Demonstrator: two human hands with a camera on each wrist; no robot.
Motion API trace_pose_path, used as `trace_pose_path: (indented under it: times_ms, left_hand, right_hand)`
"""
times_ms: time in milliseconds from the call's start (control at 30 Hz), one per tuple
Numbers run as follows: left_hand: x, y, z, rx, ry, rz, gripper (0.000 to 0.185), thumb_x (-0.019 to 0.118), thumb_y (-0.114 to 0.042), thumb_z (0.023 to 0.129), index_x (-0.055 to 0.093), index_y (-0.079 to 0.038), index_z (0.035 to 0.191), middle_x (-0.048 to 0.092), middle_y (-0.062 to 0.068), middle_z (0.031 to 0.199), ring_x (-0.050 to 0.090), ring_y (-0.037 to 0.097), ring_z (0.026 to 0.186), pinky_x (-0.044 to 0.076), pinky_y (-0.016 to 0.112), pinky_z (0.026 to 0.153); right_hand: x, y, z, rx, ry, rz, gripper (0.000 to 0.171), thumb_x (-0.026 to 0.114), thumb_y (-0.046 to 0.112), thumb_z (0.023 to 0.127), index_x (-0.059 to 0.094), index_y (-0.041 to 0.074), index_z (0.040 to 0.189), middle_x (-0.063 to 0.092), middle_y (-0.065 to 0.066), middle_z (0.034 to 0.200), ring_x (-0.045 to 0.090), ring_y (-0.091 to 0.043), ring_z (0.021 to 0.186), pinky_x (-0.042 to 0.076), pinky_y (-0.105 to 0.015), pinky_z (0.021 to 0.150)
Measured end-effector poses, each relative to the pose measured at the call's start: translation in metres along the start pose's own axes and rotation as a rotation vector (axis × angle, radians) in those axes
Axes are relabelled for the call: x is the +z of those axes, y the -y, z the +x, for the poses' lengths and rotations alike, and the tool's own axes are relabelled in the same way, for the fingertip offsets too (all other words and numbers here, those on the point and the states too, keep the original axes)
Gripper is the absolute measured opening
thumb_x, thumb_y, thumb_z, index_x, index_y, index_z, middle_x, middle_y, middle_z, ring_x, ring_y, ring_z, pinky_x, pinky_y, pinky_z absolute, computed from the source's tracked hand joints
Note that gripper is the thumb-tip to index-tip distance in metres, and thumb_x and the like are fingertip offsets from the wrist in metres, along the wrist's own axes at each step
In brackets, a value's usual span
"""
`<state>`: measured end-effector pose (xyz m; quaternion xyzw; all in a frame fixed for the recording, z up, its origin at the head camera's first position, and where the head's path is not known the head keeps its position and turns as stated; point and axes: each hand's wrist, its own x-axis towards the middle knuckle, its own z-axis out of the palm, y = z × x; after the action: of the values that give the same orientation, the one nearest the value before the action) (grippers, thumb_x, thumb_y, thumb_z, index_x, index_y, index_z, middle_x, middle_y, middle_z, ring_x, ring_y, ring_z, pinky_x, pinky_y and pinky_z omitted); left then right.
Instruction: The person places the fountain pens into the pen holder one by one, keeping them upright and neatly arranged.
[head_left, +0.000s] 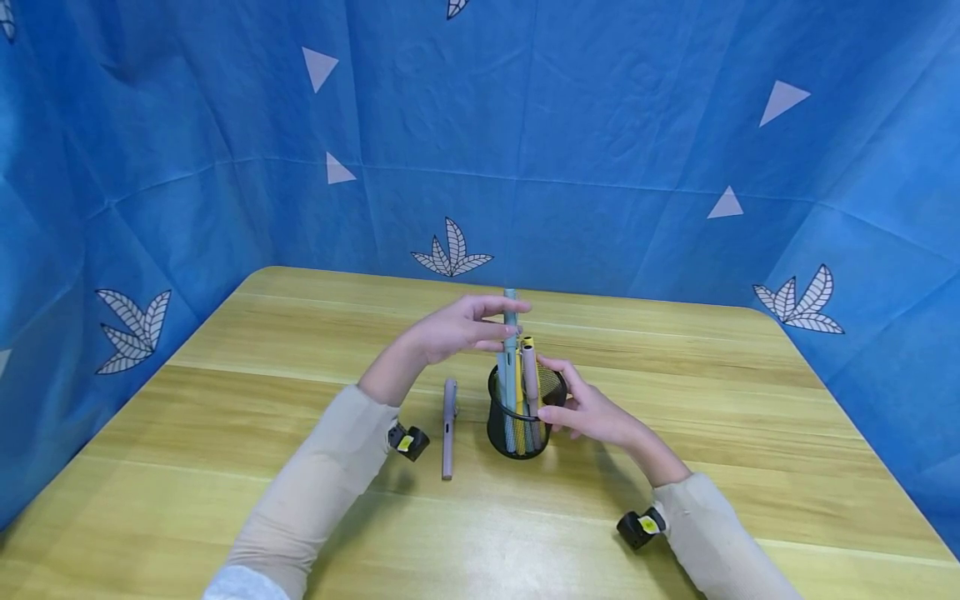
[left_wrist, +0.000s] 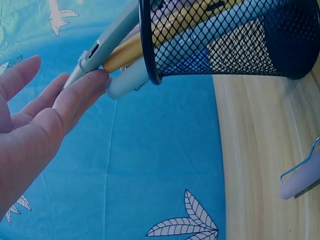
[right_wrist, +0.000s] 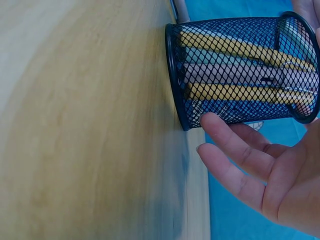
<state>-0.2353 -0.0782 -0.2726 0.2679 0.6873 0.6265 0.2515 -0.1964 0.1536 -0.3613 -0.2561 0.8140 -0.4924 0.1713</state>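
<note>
A black mesh pen holder [head_left: 496, 427] stands upright on the table, with several yellow, lilac and light blue pens in it. Above its rim, my left hand [head_left: 461, 327] pinches a teal pen [head_left: 511, 367] near the cap end. This pen rises higher than the others, and its lower end is hidden among them. In the left wrist view, the same pen [left_wrist: 107, 42] runs between the fingers. My right hand [head_left: 592, 408] grips the holder from the right, thumb at the front of the rim. From the right wrist view, two fingers [right_wrist: 240, 150] sit loosely beside the mesh.
A lilac pen [head_left: 448, 429] lies on the wooden table [head_left: 300, 400], left of the holder and close to my left wrist. Behind the table hangs a blue patterned cloth [head_left: 585, 125], which also covers both sides. Small black cameras [head_left: 408, 440] are strapped to the sleeves.
</note>
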Motion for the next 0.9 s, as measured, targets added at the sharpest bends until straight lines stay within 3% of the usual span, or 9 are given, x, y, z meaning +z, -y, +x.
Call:
trace_pose_path:
  times_ms: [300, 500, 633, 900]
  left_hand:
    - [0.006, 0.0, -0.008, 0.055, 0.065, 0.16, 0.047, 0.049, -0.011, 0.092, 0.035, -0.003, 0.136, 0.028, 0.008, 0.142, 0.038, 0.024, 0.121, 0.032, 0.035, 0.098]
    - [0.002, 0.002, -0.013, 0.084, 0.056, 0.175, 0.047, 0.047, -0.012, 0.092, 0.034, 0.002, 0.135, 0.03, 0.014, 0.14, 0.032, 0.025, 0.125, 0.03, 0.035, 0.1]
    - [-0.001, 0.006, -0.014, 0.084, 0.089, 0.194, 0.044, 0.046, -0.012, 0.092, 0.037, 0.005, 0.132, 0.033, 0.015, 0.138, 0.031, 0.024, 0.126, 0.03, 0.034, 0.099]
    - [0.0, 0.009, -0.018, 0.098, 0.15, 0.227, 0.043, 0.045, -0.012, 0.092, 0.039, 0.005, 0.131, 0.035, 0.015, 0.137, 0.032, 0.024, 0.125, 0.032, 0.036, 0.098]
  right_hand:
    - [0.0, -0.001, 0.0, 0.002, -0.004, -0.006, 0.069, 0.055, 0.021, 0.089, 0.011, 0.019, 0.141, 0.056, -0.018, 0.082, 0.056, -0.034, 0.072, 0.048, -0.044, 0.055]
    - [0.0, -0.001, 0.0, 0.003, -0.011, -0.025, 0.068, 0.056, 0.024, 0.088, 0.013, 0.022, 0.141, 0.055, -0.02, 0.09, 0.057, -0.034, 0.073, 0.048, -0.044, 0.056]
    - [0.001, -0.002, 0.0, 0.0, -0.014, -0.03, 0.068, 0.056, 0.025, 0.088, 0.014, 0.022, 0.141, 0.053, -0.022, 0.098, 0.057, -0.034, 0.073, 0.048, -0.044, 0.056]
    - [0.0, -0.001, 0.0, 0.0, -0.015, -0.024, 0.068, 0.056, 0.024, 0.089, 0.013, 0.018, 0.141, 0.055, -0.02, 0.089, 0.057, -0.034, 0.072, 0.048, -0.044, 0.056]
